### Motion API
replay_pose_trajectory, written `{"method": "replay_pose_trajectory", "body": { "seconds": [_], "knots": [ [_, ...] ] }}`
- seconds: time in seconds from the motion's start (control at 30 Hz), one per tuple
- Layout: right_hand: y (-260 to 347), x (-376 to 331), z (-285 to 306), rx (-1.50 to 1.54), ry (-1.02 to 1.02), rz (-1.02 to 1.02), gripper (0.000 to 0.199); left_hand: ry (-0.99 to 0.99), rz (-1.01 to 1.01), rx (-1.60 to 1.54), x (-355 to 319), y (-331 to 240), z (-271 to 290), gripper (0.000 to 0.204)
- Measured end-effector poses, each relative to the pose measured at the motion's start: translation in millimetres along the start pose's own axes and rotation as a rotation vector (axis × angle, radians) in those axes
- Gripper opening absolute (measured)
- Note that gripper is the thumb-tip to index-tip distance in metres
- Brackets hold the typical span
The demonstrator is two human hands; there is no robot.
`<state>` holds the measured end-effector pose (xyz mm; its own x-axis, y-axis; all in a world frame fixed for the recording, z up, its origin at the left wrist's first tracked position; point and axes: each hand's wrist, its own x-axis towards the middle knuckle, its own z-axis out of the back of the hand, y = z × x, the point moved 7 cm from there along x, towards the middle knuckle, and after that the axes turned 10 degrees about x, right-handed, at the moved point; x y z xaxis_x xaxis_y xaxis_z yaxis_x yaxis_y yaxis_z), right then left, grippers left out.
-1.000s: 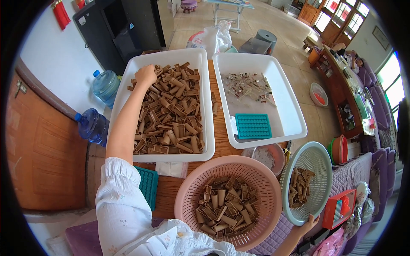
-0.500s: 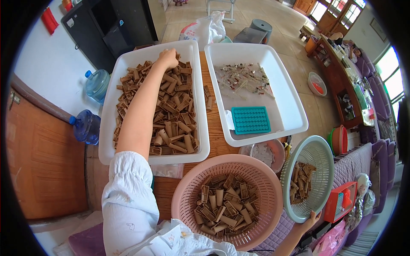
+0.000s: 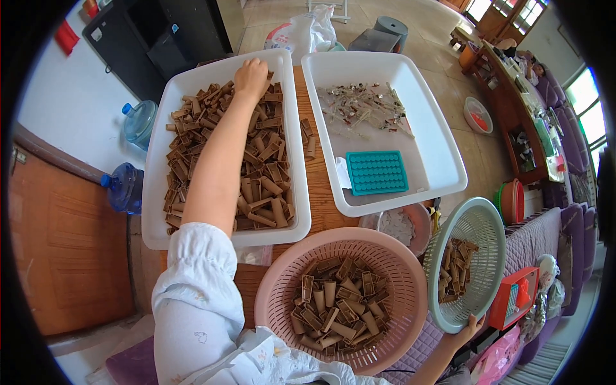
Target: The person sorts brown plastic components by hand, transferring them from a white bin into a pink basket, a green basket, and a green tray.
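Tabletop tray's (image 3: 157,192) brown pieces (image 3: 263,173) lie under left hand (image 3: 251,78).

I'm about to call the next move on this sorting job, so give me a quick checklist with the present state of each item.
1. Left hand on the brown pieces at the far end of the left white tub: ok.
2. Pieces held in its fingers: cannot tell, the fingers are hidden.
3. Right hand holding the green basket by its lower rim: ok.
4. Green basket level: not ok, tilted up on edge.
5. Pink basket has room for more pieces: ok.
6. Right white tub holds a teal tray: ok.
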<state>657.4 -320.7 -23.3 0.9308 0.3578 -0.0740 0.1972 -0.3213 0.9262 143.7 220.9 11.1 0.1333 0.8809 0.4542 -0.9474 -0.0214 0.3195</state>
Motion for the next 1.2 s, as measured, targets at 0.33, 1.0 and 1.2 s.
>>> {"method": "replay_pose_trajectory", "body": {
  "seconds": [0.33, 1.0, 1.2],
  "knots": [
    [-4, 10, 10, 0.01, 0.028, 0.022, 0.048, 0.513, 0.038, -1.677, -101, -31, 187, 0.022],
    [-6, 11, 6, 0.037, 0.059, -0.008, 0.048, 0.57, -0.241, -0.287, -136, -26, 78, 0.034],
    [-2, 9, 3, 0.014, 0.048, 0.0, 0.05, 0.73, -0.086, -0.607, -126, -7, 88, 0.033]
  ]
}}
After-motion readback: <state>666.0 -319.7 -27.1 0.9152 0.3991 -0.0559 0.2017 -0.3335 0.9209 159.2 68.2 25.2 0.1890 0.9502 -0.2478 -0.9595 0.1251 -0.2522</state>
